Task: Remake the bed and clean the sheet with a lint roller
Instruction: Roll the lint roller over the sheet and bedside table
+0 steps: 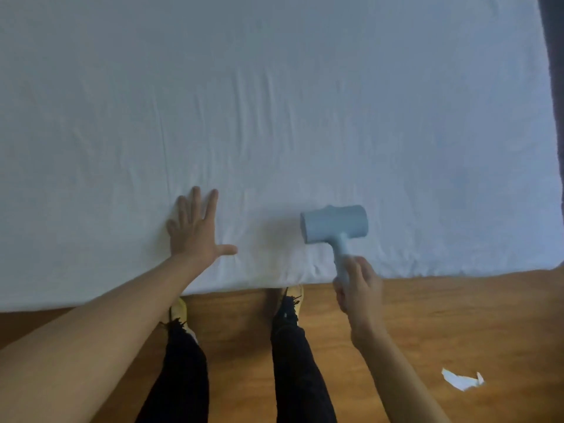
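Lint roller [334, 223]: pale blue, head lying on the white sheet [274, 102] close to the bed's near edge, handle angled back over that edge.
Right hand [358, 290]: fingers curled round the roller's handle, positioned over the bed edge and wooden floor [457, 315].
Left hand [195, 230]: flat on the sheet, fingers spread, just inside the near edge, well apart from the roller.
Sheet: lightly creased around both hands, broad smooth stretch beyond them.
Right edge: dark fabric strip [554, 71] borders the sheet.
Floor: a white paper scrap [462, 380] lies right of the legs.
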The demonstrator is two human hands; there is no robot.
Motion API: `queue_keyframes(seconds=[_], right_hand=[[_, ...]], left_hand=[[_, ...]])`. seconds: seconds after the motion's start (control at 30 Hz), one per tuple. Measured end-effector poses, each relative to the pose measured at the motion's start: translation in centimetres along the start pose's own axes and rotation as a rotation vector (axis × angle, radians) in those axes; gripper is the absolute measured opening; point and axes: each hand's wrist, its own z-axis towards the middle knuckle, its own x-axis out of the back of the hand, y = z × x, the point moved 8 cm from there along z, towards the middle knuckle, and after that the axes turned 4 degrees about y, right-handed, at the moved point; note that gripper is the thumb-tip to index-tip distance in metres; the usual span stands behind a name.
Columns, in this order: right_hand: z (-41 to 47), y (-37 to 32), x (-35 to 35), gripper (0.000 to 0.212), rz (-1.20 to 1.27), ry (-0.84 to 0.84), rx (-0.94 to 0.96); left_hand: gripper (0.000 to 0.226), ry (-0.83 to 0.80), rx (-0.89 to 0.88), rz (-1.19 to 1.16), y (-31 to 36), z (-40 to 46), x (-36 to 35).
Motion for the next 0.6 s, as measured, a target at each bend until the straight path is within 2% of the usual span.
queue_keyframes(seconds=[0.17, 0.27, 0.37, 0.6], right_hand=[[7.8, -11.4, -12.9, 0.028, 0.085, -0.109, 0.140], [11.2, -14.7, -18.7, 0.029, 0.003, -0.097, 0.166], [11.3, -12.3, -19.7, 0.032, -0.142, -0.068, 0.109], [1.0, 3.2, -10.7, 0.025, -0.171, 0.000, -0.026]], left_hand=[[0.135, 0.064, -0.065, -0.071, -1.9, 0.2, -0.6], [0.134, 0.103, -0.063, -0.096, -1.9, 0.0, -1.1], [0.129, 0.108, -0.105, -0.074, -2.6, -0.6, -1.4], [0.110, 0.039, -0.223, -0.014, -4.6, -3.7, -1.5]])
